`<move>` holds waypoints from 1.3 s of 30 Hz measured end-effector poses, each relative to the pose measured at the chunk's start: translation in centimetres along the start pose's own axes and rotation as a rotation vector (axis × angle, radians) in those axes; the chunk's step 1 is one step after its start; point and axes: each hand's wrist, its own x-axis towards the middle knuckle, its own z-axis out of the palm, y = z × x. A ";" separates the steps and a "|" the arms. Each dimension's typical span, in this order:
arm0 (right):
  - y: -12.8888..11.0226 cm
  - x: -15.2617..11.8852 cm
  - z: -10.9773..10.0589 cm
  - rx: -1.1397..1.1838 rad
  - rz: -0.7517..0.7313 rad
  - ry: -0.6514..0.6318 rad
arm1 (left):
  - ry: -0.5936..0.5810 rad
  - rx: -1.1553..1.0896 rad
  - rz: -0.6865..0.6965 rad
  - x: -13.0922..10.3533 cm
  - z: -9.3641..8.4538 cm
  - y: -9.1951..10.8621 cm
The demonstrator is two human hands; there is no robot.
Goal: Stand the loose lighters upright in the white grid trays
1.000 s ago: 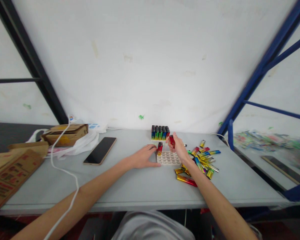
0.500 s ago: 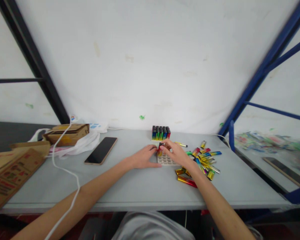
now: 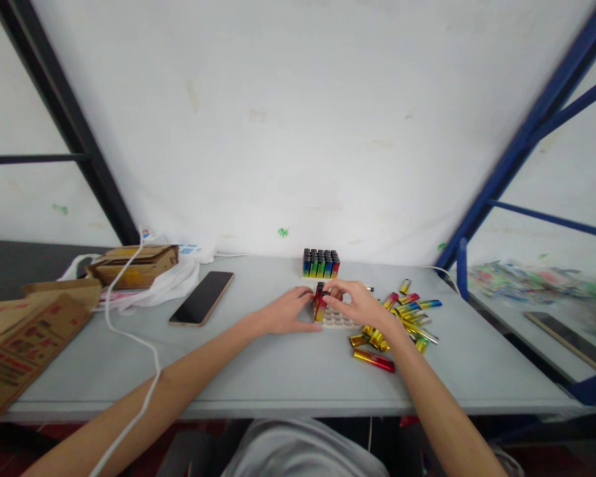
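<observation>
Head view: my right hand pinches a lighter, left hand spread; tray barely filled, twelve-o'clock block looks packed, three-o'clock pile remains.

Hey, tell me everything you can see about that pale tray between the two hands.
The tray is off-white, apparently molded plastic, with rows of rounded recesses. It lies flat on the gray table. Red-and-yellow lighters stand at its left end; the visible front recesses look empty. The left hand spreads around its left side, while the right hand hides its back right part.
</observation>
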 end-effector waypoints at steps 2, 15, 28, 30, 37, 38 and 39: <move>0.3 0.0 -0.2 -0.020 0.006 0.026 | 0.005 -0.006 0.003 0.0 0.0 0.0; 0.8 0.1 0.5 0.015 0.008 0.042 | 0.000 -0.005 0.001 0.0 0.0 0.0; 0.7 -0.1 -0.6 -0.016 0.010 0.005 | -0.022 -0.007 -0.020 0.0 -0.2 0.3; 1.0 -0.1 -0.5 -0.025 0.005 0.033 | -0.017 -0.003 -0.018 0.0 -0.3 0.3; 0.7 0.0 -0.6 0.011 0.004 0.021 | -0.031 -0.001 -0.019 0.0 -0.4 0.4; 0.4 0.0 -0.6 0.035 0.009 -0.009 | -0.032 -0.001 -0.018 0.0 -0.4 0.4; 0.2 0.0 -0.7 0.063 0.018 -0.041 | -0.033 0.001 -0.017 0.0 -0.4 0.4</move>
